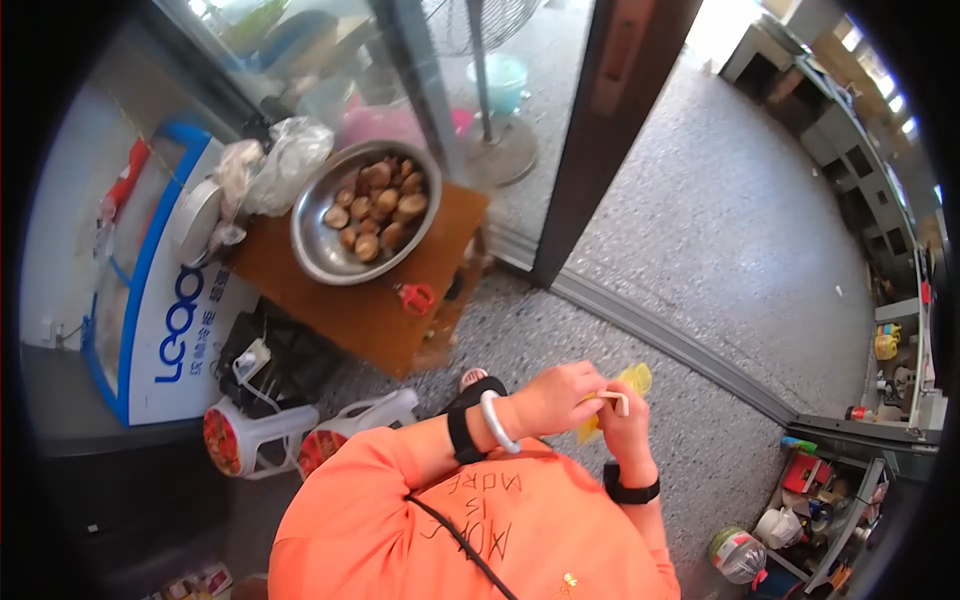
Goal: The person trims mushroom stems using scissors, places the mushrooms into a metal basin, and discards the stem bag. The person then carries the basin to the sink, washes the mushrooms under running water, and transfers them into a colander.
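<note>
My left hand [562, 398], with a white bangle and black band at its wrist, is closed in front of my chest. Its fingers pinch one end of a pale, thin strip [612, 400] bent like a hook, whose kind I cannot make out. Touching it from the other side is my right hand [625, 428], also closed, with a black band on the wrist. Thin see-through yellow plastic [637, 377] sticks out beyond the fingers and shows between the hands. How it is gripped is partly hidden.
A steel bowl [310, 245] of brown mushrooms [380, 205] stands on a low wooden table [300, 305], beside red-handled scissors [415, 297]. Plastic stools [370, 412] and a freezer [165, 330] are left. A door frame [610, 120] rises ahead; a cluttered shelf [835, 515] stands right.
</note>
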The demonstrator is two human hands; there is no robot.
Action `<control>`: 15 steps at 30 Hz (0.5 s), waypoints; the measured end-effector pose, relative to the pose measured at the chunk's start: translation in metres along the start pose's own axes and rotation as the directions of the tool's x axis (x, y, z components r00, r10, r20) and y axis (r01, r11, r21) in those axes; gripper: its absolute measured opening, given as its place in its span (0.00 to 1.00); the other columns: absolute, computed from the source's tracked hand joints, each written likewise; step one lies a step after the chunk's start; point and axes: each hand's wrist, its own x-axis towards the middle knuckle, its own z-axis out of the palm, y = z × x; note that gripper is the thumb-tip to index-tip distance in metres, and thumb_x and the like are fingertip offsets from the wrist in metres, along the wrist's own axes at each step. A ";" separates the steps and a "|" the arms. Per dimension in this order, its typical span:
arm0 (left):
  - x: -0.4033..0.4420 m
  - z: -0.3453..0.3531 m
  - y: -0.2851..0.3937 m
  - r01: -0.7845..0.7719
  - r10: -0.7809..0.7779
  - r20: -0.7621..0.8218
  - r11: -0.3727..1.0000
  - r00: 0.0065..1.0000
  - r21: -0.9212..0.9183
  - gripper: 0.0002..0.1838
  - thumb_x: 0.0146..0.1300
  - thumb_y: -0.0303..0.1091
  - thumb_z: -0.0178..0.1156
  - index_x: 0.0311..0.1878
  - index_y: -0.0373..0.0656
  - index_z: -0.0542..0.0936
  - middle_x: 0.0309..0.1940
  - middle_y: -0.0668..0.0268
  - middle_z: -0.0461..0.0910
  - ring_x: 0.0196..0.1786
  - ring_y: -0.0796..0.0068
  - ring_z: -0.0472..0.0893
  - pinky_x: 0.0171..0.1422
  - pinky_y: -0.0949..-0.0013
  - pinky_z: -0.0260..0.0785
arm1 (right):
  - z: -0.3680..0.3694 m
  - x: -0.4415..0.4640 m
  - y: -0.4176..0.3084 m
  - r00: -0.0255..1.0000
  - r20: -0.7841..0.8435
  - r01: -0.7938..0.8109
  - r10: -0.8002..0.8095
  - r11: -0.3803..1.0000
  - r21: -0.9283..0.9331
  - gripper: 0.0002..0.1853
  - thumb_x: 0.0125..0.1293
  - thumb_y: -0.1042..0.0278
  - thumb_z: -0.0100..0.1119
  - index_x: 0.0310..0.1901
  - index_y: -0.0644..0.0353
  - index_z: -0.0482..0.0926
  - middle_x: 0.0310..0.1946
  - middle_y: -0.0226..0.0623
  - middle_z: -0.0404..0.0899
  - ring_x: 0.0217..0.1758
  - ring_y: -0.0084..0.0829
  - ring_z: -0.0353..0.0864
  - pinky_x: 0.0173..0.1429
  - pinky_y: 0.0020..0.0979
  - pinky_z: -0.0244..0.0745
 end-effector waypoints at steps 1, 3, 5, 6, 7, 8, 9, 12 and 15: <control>0.008 0.004 -0.004 -0.012 0.012 -0.027 1.000 1.000 -0.001 0.08 0.55 0.30 0.54 0.38 0.41 0.77 0.33 0.57 0.74 0.36 0.56 0.75 0.40 0.63 0.69 | -0.014 0.001 0.016 0.997 -0.076 -0.013 0.008 0.998 -0.056 0.04 0.55 0.75 0.54 0.33 0.64 0.77 0.22 0.38 0.75 0.25 0.22 0.74 0.29 0.27 0.69; 0.026 0.001 -0.010 0.067 -0.064 -0.055 0.997 0.996 0.042 0.10 0.54 0.31 0.54 0.39 0.40 0.76 0.37 0.55 0.74 0.40 0.55 0.75 0.45 0.63 0.69 | -0.044 0.004 0.049 0.986 -0.157 -0.054 0.050 0.998 -0.027 0.05 0.56 0.74 0.54 0.33 0.64 0.76 0.21 0.36 0.75 0.24 0.21 0.73 0.27 0.26 0.69; 0.041 -0.010 -0.030 0.156 -0.142 -0.115 0.981 0.983 0.116 0.11 0.53 0.34 0.55 0.38 0.40 0.76 0.39 0.55 0.74 0.43 0.55 0.75 0.47 0.62 0.69 | -0.075 0.014 0.076 0.969 -0.230 -0.097 0.095 0.995 0.006 0.06 0.56 0.73 0.54 0.34 0.64 0.76 0.21 0.34 0.75 0.23 0.21 0.72 0.25 0.26 0.68; 0.047 -0.012 -0.052 0.160 -0.136 -0.165 0.977 0.977 0.144 0.12 0.52 0.36 0.55 0.38 0.41 0.77 0.39 0.56 0.74 0.43 0.56 0.74 0.47 0.61 0.69 | -0.090 0.020 0.087 0.953 -0.242 -0.161 0.181 0.982 0.100 0.06 0.56 0.73 0.55 0.34 0.64 0.77 0.22 0.32 0.75 0.22 0.20 0.72 0.24 0.25 0.67; 0.052 -0.015 -0.071 0.190 -0.143 -0.222 0.961 0.964 0.203 0.12 0.52 0.37 0.55 0.37 0.41 0.77 0.38 0.56 0.74 0.42 0.55 0.74 0.47 0.61 0.68 | -0.103 0.026 0.098 0.931 -0.246 -0.223 0.269 0.955 0.197 0.05 0.56 0.73 0.55 0.34 0.64 0.77 0.22 0.30 0.75 0.21 0.19 0.71 0.22 0.24 0.66; 0.057 -0.022 -0.086 0.252 -0.206 -0.201 0.939 0.958 0.236 0.12 0.52 0.37 0.54 0.37 0.41 0.77 0.37 0.55 0.74 0.42 0.54 0.74 0.46 0.60 0.68 | -0.116 0.034 0.107 0.916 -0.273 -0.222 0.293 0.939 0.261 0.05 0.56 0.73 0.55 0.33 0.63 0.78 0.23 0.28 0.74 0.21 0.18 0.70 0.21 0.21 0.65; 0.059 -0.026 -0.110 0.306 -0.270 -0.159 0.909 0.949 0.283 0.12 0.52 0.38 0.54 0.37 0.41 0.77 0.37 0.55 0.74 0.42 0.54 0.74 0.46 0.59 0.68 | -0.128 0.043 0.112 0.911 -0.299 -0.209 0.284 0.943 0.259 0.05 0.56 0.73 0.55 0.33 0.63 0.78 0.23 0.28 0.74 0.21 0.18 0.70 0.21 0.21 0.65; 0.073 -0.045 -0.162 0.470 -0.502 -0.041 0.774 0.864 0.425 0.14 0.52 0.41 0.54 0.36 0.41 0.77 0.36 0.53 0.75 0.43 0.52 0.75 0.47 0.57 0.68 | -0.168 0.080 0.135 0.870 -0.355 -0.297 0.343 0.938 0.177 0.08 0.53 0.73 0.56 0.35 0.64 0.78 0.24 0.31 0.76 0.23 0.22 0.74 0.24 0.25 0.68; 0.084 -0.068 -0.177 0.529 -0.565 -0.063 0.720 0.823 0.450 0.13 0.50 0.39 0.54 0.33 0.41 0.78 0.32 0.52 0.77 0.39 0.52 0.77 0.44 0.57 0.69 | -0.196 0.132 0.163 0.846 -0.440 -0.340 0.300 0.940 -0.012 0.10 0.52 0.72 0.56 0.36 0.65 0.78 0.26 0.36 0.79 0.28 0.26 0.77 0.32 0.29 0.72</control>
